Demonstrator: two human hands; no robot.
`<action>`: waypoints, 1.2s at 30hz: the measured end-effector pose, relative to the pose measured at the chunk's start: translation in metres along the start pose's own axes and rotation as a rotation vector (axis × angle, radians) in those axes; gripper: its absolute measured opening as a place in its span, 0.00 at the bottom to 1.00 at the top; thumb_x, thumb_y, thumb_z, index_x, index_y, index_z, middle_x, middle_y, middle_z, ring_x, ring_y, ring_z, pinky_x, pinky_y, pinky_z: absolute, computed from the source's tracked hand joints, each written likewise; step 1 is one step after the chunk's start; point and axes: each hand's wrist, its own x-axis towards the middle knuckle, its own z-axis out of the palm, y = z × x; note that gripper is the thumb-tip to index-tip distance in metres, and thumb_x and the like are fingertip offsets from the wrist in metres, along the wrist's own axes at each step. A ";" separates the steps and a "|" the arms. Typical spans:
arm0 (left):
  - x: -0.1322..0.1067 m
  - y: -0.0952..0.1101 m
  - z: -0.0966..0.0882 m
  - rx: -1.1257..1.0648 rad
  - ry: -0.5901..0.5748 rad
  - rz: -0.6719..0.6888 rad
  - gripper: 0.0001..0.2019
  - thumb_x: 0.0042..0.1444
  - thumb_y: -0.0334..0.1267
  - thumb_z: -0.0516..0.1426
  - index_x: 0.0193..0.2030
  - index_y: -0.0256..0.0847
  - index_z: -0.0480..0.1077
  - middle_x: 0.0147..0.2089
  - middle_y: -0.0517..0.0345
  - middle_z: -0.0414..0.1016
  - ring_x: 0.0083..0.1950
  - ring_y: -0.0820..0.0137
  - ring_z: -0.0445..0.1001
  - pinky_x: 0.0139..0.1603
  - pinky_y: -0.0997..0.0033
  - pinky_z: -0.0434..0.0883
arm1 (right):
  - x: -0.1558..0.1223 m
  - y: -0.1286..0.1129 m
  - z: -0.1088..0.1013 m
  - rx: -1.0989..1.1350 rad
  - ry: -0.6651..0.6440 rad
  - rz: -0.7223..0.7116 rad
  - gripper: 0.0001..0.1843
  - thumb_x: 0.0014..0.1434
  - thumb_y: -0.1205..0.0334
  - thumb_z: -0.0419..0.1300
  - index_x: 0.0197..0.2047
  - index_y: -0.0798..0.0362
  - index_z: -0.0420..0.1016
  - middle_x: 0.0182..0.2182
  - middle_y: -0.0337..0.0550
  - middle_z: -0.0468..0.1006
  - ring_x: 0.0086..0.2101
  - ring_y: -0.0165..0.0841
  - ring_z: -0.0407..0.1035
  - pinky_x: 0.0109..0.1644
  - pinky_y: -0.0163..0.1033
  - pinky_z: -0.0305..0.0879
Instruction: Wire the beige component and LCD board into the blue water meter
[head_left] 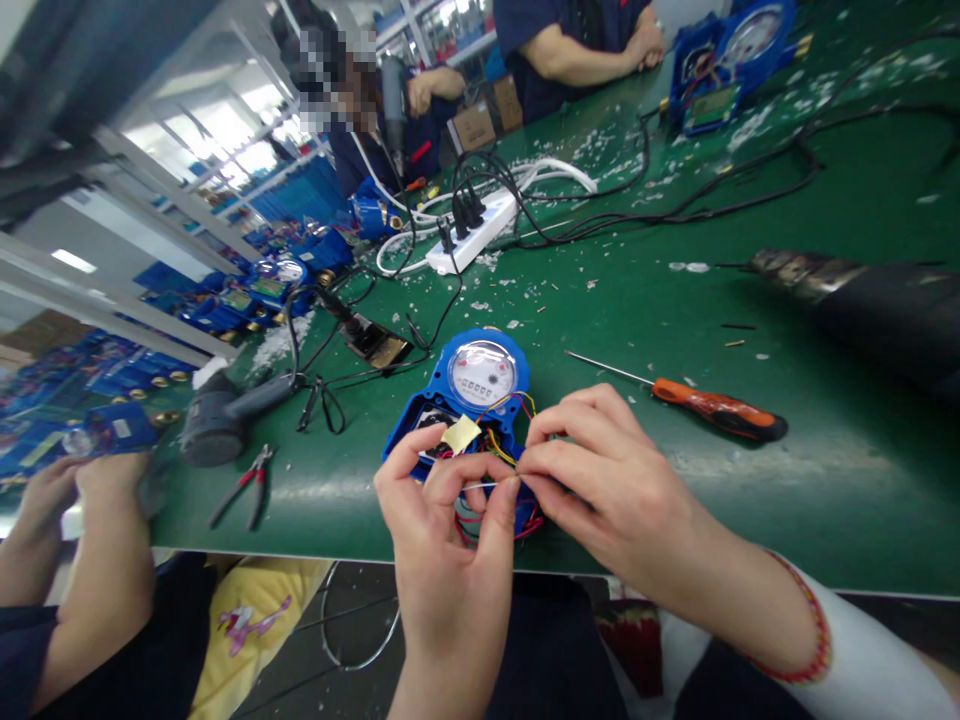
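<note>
A blue plastic water meter with a round glass dial lies on the green workbench, with coloured wires spilling from its open lower part. A patch of yellow tape sits among those wires. My left hand and my right hand meet just in front of the meter, their fingertips pinching a thin wire between them. An orange-handled screwdriver lies to the right of my right hand, and red-handled pliers lie well to the left.
A white power strip with black plugs and tangled cables lies beyond the meter, near a soldering stand. A large black tool lies at the right. Co-workers' arms and more blue meters surround the bench, which is strewn with white scraps.
</note>
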 end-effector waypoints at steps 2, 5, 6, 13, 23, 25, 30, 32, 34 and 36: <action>-0.001 -0.001 -0.001 0.015 -0.022 -0.011 0.24 0.52 0.24 0.60 0.51 0.49 0.57 0.32 0.67 0.75 0.30 0.76 0.72 0.33 0.78 0.69 | 0.002 -0.001 -0.001 -0.034 -0.024 -0.040 0.10 0.63 0.74 0.55 0.30 0.62 0.72 0.35 0.48 0.72 0.40 0.33 0.57 0.46 0.39 0.60; -0.003 -0.002 -0.001 0.012 -0.029 -0.010 0.25 0.52 0.24 0.61 0.51 0.49 0.56 0.32 0.67 0.75 0.29 0.76 0.71 0.32 0.78 0.69 | 0.002 -0.002 0.001 0.002 -0.009 -0.017 0.10 0.62 0.76 0.55 0.29 0.62 0.70 0.34 0.47 0.71 0.39 0.33 0.58 0.45 0.38 0.60; -0.003 -0.002 -0.001 0.009 -0.025 -0.005 0.25 0.52 0.24 0.61 0.51 0.49 0.56 0.32 0.67 0.75 0.30 0.76 0.71 0.32 0.78 0.69 | 0.002 -0.002 0.002 0.029 0.006 0.008 0.09 0.61 0.76 0.55 0.29 0.62 0.69 0.34 0.47 0.71 0.39 0.32 0.58 0.45 0.38 0.60; -0.002 0.000 0.002 -0.023 -0.003 -0.004 0.25 0.51 0.25 0.62 0.50 0.48 0.57 0.32 0.66 0.76 0.30 0.76 0.73 0.31 0.79 0.70 | -0.002 -0.004 0.011 0.145 0.138 0.176 0.08 0.57 0.79 0.55 0.29 0.60 0.68 0.31 0.43 0.70 0.36 0.29 0.62 0.40 0.35 0.61; -0.003 0.001 0.003 -0.078 -0.011 -0.027 0.25 0.52 0.24 0.62 0.50 0.48 0.56 0.30 0.67 0.77 0.28 0.78 0.71 0.30 0.82 0.70 | -0.006 -0.011 0.020 0.154 0.261 0.289 0.06 0.56 0.76 0.55 0.29 0.60 0.70 0.31 0.44 0.71 0.36 0.28 0.64 0.40 0.33 0.63; -0.003 0.002 0.004 -0.081 -0.013 -0.024 0.25 0.52 0.24 0.62 0.50 0.48 0.56 0.30 0.67 0.77 0.27 0.78 0.71 0.30 0.82 0.70 | -0.007 -0.013 0.020 0.155 0.270 0.307 0.06 0.57 0.76 0.55 0.29 0.60 0.70 0.31 0.43 0.71 0.36 0.28 0.65 0.39 0.33 0.63; -0.002 0.003 0.005 -0.070 -0.010 -0.035 0.25 0.52 0.23 0.61 0.50 0.47 0.56 0.30 0.66 0.76 0.27 0.78 0.71 0.30 0.80 0.70 | -0.007 -0.016 0.019 0.180 0.273 0.351 0.07 0.56 0.76 0.55 0.30 0.57 0.69 0.31 0.42 0.71 0.36 0.29 0.66 0.38 0.34 0.63; -0.001 0.003 0.004 -0.067 0.001 -0.037 0.24 0.52 0.23 0.61 0.49 0.47 0.56 0.30 0.66 0.76 0.27 0.78 0.71 0.29 0.80 0.69 | -0.008 -0.014 0.018 0.181 0.286 0.380 0.07 0.56 0.76 0.55 0.30 0.56 0.69 0.32 0.42 0.70 0.36 0.30 0.66 0.38 0.35 0.63; 0.000 0.003 0.002 -0.055 0.038 -0.030 0.23 0.51 0.23 0.61 0.47 0.46 0.56 0.30 0.66 0.76 0.24 0.79 0.69 0.27 0.81 0.68 | -0.009 -0.009 0.016 0.167 0.318 0.423 0.08 0.57 0.76 0.55 0.30 0.55 0.69 0.32 0.42 0.70 0.35 0.30 0.66 0.37 0.36 0.63; 0.001 0.002 0.001 -0.050 0.062 -0.028 0.22 0.50 0.23 0.61 0.45 0.46 0.57 0.30 0.66 0.76 0.23 0.80 0.67 0.25 0.83 0.66 | -0.009 -0.004 0.014 0.151 0.337 0.463 0.08 0.58 0.74 0.54 0.30 0.54 0.68 0.33 0.43 0.70 0.34 0.30 0.65 0.36 0.36 0.62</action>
